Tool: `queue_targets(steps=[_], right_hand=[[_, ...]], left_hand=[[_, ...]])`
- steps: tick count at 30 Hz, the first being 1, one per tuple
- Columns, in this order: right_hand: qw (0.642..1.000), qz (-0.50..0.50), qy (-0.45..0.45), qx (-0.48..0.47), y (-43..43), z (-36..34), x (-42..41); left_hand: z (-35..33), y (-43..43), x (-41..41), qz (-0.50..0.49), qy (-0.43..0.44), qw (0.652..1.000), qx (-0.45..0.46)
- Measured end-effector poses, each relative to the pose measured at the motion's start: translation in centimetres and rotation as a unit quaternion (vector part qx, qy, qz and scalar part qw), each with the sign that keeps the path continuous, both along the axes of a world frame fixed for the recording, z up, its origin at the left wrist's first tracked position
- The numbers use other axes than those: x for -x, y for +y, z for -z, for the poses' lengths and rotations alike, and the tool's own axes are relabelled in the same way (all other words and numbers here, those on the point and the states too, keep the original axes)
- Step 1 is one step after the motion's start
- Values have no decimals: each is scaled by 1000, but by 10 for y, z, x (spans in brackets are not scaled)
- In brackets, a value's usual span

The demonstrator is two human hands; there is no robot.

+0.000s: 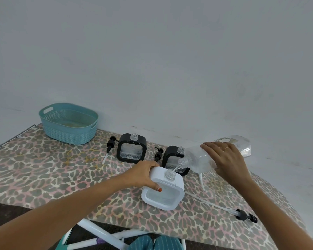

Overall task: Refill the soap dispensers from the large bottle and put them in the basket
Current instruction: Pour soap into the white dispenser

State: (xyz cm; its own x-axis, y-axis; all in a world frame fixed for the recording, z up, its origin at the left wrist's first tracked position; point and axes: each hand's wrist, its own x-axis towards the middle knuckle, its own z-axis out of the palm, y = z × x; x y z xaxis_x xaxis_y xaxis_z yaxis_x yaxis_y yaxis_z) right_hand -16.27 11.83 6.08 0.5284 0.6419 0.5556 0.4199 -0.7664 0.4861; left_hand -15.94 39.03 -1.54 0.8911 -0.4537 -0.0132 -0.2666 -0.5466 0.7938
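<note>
Left hand (143,175) fingers grip the white dispenser (163,197) at its shoulder, holding it upright on the board (43,168). Right hand (226,159) fingers wrap the bottle (195,157), which is tilted, long axis far-right to near-left, mouth just above-right of the dispenser neck (170,175), liquid streaming in. Basket (67,134) sits far left, well apart, left hand nearer.

Teal basket (69,130), leopard-print cover (43,168)

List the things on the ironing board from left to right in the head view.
Teal basket → loose black pump → left black dispenser → white dispenser → large bottle.
</note>
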Motion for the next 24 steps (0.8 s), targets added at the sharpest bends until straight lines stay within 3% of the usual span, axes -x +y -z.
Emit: queue_targets(steps=[24], right_hand=[[1000,-17,-21,15,2,-6,1]], left_hand=[[-1,-4,0,-9,10,1000,5]])
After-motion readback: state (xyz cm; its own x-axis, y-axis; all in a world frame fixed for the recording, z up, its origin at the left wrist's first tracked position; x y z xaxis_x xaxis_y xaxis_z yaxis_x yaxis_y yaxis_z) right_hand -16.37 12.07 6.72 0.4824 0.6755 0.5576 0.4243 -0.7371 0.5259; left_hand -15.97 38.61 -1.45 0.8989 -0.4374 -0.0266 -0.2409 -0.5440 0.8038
